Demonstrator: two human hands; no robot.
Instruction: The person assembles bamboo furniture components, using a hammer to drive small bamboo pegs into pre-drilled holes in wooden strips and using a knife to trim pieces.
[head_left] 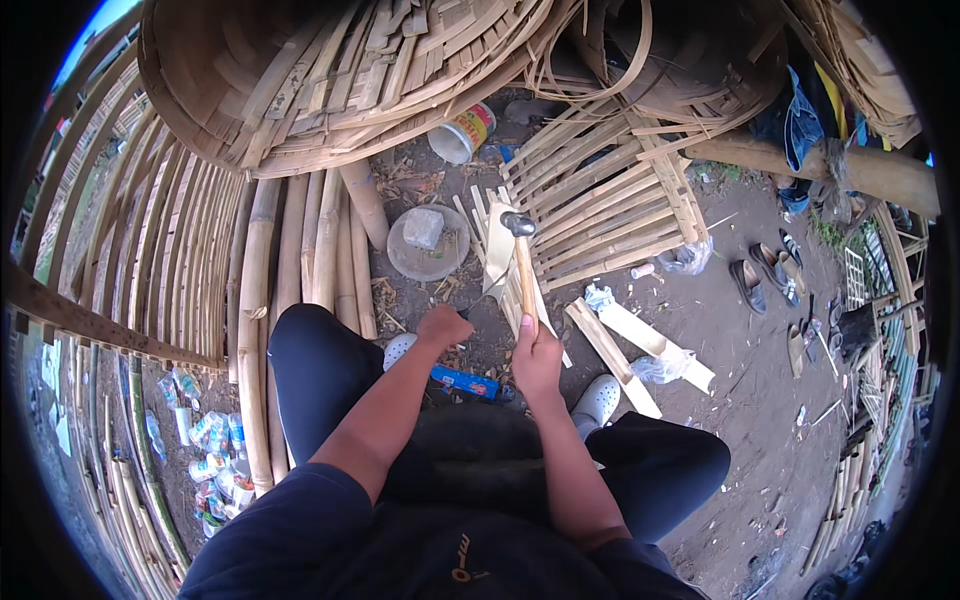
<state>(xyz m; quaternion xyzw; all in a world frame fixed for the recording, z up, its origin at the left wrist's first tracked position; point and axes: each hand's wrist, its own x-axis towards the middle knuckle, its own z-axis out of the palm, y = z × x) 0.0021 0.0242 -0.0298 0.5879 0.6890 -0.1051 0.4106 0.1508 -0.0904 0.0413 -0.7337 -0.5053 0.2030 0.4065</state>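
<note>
Brown earth [765,410] backs the mid-frame hammer [525,270], its long axis running up-frame from the right hand [538,355] clamped round it (the left hand [444,326] curls apart, frame-left, its hold unclear).

Your right hand [538,360] grips a hammer [526,272]. Left of it is your left hand [443,328]; right, a bamboo panel [602,205].

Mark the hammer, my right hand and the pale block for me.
Hammer [525,270]: head view, on its wooden handle.
Right hand [538,361]: head view, on the middle of the hand.
Pale block [423,229]: head view, on its upper face.
</note>
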